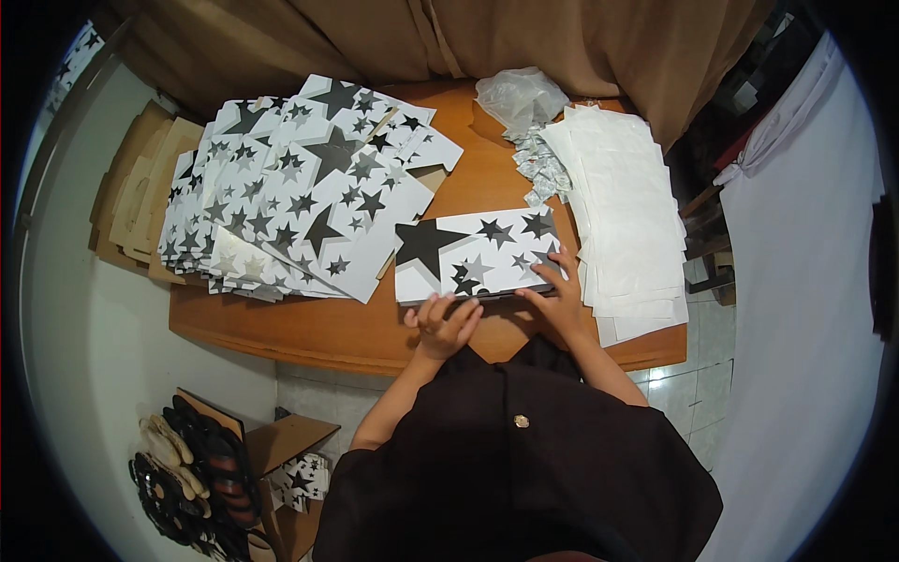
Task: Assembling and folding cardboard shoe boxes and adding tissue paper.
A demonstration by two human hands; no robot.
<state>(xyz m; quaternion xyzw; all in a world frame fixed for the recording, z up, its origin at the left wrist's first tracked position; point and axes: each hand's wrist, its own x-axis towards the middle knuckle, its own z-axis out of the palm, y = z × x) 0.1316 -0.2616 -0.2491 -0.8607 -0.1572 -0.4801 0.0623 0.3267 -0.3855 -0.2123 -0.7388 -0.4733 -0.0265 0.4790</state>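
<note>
In front of me on the table lies a closed, long white box (510,251) printed with black and grey stars. My left hand (440,323) is at its near edge, fingers apart and slightly bent, the fingertips by the front side. Over the box's near right corner my right hand (559,292) is spread, its thumb at the front edge and its fingers on the right end. Neither hand is wrapped round the box. What is inside the box is hidden.
Star-printed card sheets (309,187) are piled at the left, beside plain brown cardboard (140,197). White paper sheets (627,206) lie stacked at the right. Small packets (543,167) and a clear plastic bag (520,96) are at the back. Shoes (201,464) stand low at the left.
</note>
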